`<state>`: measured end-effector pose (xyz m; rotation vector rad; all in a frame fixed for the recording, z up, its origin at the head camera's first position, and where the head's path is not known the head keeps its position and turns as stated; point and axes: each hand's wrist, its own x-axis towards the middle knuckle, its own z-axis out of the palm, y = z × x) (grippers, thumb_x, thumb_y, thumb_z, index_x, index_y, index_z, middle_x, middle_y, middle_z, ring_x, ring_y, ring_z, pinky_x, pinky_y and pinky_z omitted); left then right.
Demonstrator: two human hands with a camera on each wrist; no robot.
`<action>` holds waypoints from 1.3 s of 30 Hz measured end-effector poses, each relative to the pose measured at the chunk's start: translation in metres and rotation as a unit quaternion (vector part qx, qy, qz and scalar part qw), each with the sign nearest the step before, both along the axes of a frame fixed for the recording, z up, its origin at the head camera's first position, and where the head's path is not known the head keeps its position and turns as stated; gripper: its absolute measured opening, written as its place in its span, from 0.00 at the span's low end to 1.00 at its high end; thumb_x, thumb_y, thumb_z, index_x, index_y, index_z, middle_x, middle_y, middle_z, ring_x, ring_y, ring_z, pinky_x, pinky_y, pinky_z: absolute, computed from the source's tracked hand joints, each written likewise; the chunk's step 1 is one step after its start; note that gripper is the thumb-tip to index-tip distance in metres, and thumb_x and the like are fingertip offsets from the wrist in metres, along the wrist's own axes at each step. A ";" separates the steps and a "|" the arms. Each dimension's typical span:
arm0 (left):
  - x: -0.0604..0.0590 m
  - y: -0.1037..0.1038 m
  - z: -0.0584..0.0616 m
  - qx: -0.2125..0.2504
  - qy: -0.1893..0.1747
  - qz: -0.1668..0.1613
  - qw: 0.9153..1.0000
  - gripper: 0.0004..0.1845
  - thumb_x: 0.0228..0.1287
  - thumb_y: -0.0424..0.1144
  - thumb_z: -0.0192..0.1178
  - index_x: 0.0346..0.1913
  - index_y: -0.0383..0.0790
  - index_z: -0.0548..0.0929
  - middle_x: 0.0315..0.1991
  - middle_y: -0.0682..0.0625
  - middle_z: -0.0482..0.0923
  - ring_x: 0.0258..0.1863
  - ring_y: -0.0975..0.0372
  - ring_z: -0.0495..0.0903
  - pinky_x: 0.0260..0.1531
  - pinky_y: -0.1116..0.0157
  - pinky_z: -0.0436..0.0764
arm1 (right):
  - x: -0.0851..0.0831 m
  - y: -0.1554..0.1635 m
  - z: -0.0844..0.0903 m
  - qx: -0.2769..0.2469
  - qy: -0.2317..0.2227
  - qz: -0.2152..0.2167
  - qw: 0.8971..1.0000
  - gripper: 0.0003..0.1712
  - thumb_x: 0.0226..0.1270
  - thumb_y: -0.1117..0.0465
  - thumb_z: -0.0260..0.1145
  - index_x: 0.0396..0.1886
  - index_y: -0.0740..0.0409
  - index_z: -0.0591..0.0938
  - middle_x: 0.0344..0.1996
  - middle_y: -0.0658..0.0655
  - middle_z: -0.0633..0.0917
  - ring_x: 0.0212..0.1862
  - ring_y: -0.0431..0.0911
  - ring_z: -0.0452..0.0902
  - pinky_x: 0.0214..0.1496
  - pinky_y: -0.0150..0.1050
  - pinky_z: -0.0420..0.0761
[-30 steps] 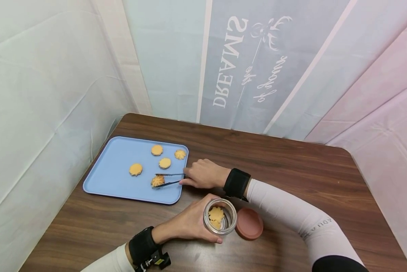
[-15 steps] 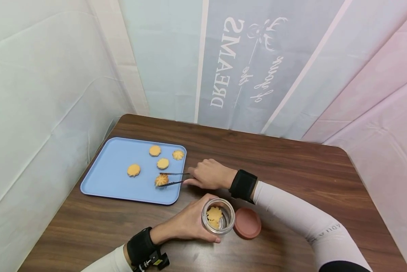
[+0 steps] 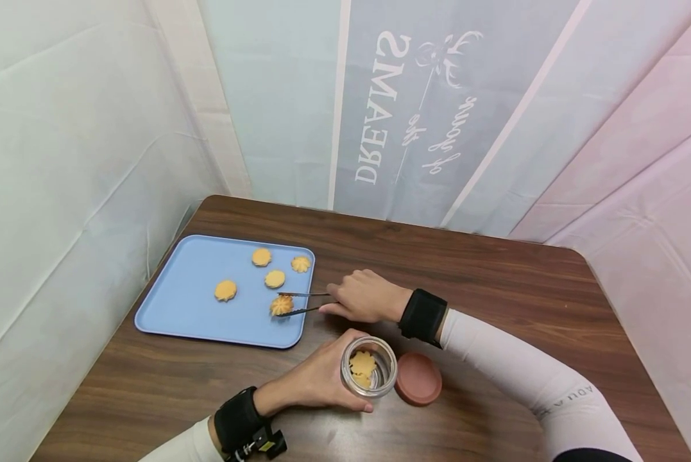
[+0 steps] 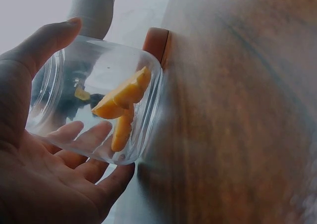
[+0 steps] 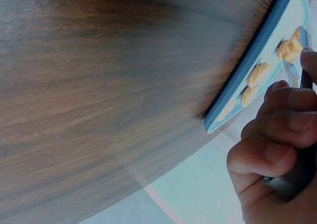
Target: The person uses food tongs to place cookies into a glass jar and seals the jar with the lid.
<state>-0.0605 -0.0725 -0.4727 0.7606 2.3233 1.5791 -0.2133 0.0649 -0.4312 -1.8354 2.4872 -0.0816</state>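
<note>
Wood-grained tabletop (image 3: 495, 276), transparent round jar (image 3: 383, 369)

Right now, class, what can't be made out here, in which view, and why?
Head: handle end of the tongs, behind the right hand.
Head: sleeve lettering, too small.
Left wrist: clear jar, rim partly behind the left hand.
Right wrist: blue tray, cut off by the top edge.

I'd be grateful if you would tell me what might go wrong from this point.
The cookie between the tips of the tongs could slip out or crumble if the right hand squeezes unevenly. The reddish lid lies close beside the jar, so the left hand might nudge it when shifting the jar.
</note>
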 end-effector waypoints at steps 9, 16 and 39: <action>0.000 0.001 -0.001 -0.001 0.008 0.000 1.000 0.48 0.49 0.51 0.85 0.70 0.49 0.69 0.62 0.54 0.80 0.61 0.63 0.79 0.65 0.63 0.76 | 0.003 0.011 0.009 0.003 0.000 -0.008 1.000 0.23 0.81 0.39 0.60 0.30 0.48 0.78 0.14 0.44 0.68 0.16 0.37 0.65 0.20 0.33 0.63; 0.001 0.001 0.001 0.007 0.006 0.000 1.000 0.47 0.48 0.49 0.86 0.70 0.48 0.69 0.62 0.53 0.80 0.61 0.62 0.80 0.66 0.62 0.76 | 0.005 0.019 0.014 0.001 0.011 -0.014 1.000 0.24 0.81 0.38 0.60 0.28 0.48 0.76 0.13 0.44 0.68 0.16 0.38 0.65 0.20 0.34 0.62; 0.003 0.003 0.001 -0.006 0.033 0.013 0.999 0.48 0.46 0.50 0.87 0.69 0.48 0.70 0.61 0.54 0.81 0.59 0.61 0.81 0.66 0.60 0.77 | 0.010 0.052 0.029 -0.021 0.014 -0.038 0.999 0.24 0.81 0.39 0.61 0.26 0.47 0.72 0.13 0.43 0.65 0.15 0.37 0.61 0.20 0.34 0.55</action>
